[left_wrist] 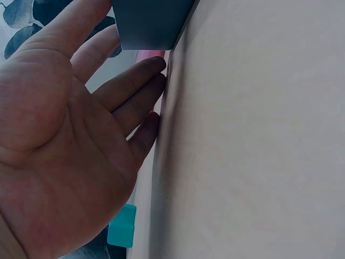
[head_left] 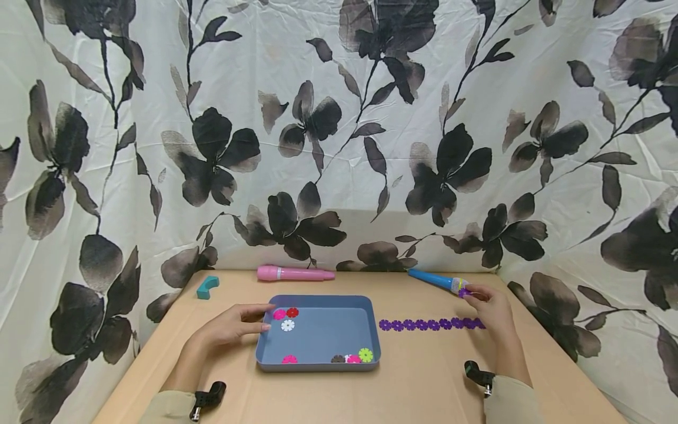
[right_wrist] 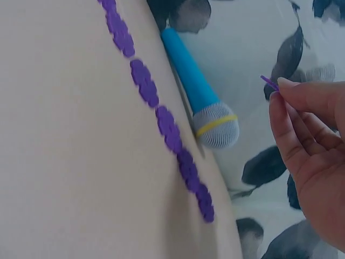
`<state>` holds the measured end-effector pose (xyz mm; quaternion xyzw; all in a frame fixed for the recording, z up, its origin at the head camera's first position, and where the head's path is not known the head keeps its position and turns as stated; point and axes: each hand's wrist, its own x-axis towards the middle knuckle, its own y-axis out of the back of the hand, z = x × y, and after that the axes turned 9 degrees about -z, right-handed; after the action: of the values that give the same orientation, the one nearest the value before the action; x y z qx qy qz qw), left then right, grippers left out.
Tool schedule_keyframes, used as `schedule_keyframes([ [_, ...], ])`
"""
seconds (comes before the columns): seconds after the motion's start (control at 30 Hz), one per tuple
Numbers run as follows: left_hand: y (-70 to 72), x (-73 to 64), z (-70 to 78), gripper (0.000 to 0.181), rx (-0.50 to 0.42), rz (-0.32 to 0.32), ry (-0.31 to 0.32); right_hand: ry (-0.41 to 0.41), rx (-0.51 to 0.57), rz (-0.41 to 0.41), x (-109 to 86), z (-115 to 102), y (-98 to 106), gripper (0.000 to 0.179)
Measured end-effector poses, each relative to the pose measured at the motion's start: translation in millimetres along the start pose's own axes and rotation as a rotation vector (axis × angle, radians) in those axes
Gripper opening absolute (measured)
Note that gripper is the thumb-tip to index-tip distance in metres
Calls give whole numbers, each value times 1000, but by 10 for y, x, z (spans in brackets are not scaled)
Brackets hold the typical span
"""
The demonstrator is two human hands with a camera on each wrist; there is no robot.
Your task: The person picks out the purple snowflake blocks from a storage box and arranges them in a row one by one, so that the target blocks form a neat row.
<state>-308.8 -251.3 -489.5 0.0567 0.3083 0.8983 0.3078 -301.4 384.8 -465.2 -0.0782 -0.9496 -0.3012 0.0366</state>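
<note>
My right hand [head_left: 492, 309] pinches a purple flower-shaped disc [right_wrist: 268, 82] between thumb and fingertips, raised above the table. Below it, a row of purple flower-shaped discs [head_left: 421, 324] runs sideways along the table; the hand hides its right end in the head view. At the left side of a blue-grey tray [head_left: 318, 367], my left hand [head_left: 225, 327] touches the rim with fairly straight thumb and index finger, the other fingers lying beside it. Inside the tray are pink [head_left: 279, 315], red [head_left: 292, 312], white [head_left: 288, 325], brown [head_left: 338, 358] and lime [head_left: 365, 355] discs.
A pink toy microphone [head_left: 296, 273] lies behind the tray. The blue toy microphone [head_left: 431, 279] lies at the back right, near the right hand. A teal curved block [head_left: 207, 287] sits at the back left. Floral fabric [head_left: 371, 176] hangs around the table.
</note>
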Motion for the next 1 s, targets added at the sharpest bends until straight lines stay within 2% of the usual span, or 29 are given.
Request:
schedule_keyframes([
  [0.17, -4, 5, -1, 60, -24, 2, 4, -38, 1, 20, -10, 109, 43, 37],
  [0.37, -10, 11, -2, 61, -7, 3, 7, -85, 25, 19, -36, 194, 70, 37],
  [0.67, 0, 12, -7, 58, 14, 11, 9, -215, 50, 101, -42, 313, 79, 33],
  [0.8, -2, 12, -3, 57, 20, 8, 6, -219, 84, 117, -79, 364, 60, 35],
  [1.0, -4, 17, 2, 57, 8, 1, -1, -254, 54, 124, -155, 468, 102, 36],
])
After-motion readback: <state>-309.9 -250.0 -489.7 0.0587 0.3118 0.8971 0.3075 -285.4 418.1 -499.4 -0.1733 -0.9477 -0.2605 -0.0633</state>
